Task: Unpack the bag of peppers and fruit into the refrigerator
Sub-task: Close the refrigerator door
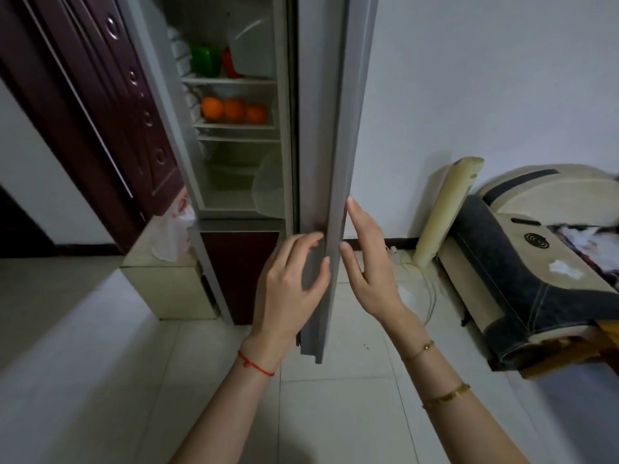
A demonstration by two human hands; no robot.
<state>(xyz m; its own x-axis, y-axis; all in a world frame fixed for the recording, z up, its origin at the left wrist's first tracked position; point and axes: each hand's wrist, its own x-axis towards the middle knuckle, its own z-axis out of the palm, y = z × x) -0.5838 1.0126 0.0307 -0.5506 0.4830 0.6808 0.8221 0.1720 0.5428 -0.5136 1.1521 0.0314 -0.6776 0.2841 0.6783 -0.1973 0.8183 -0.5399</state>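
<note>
Peppers and fruit already sit inside the tall grey metal refrigerator [234, 135]: a glossy green bell pepper [205, 60] and a red pepper [230, 63] on the upper white wire-edged shelf [231, 81], and three round, dimpled oranges [234, 110] in a row on the shelf below. So I judge the unpacking done and the step in hand to be closing the smooth grey refrigerator door [330, 128], which stands edge-on to me. My left hand [291, 283] curls loosely round the door's inner edge, fingers spread and touching the metal; my right hand [366, 259] lies flat and open against the outer face, clamped on nothing. To do it well I should draw the left fingers clear of the gap first, then push evenly with the right palm until the seal meets the frame. The thin, crinkled white plastic bag [172, 232] slumps on the pale, glossy boxy worktop [160, 286] beside the refrigerator, well clear of the door's swing.
</note>
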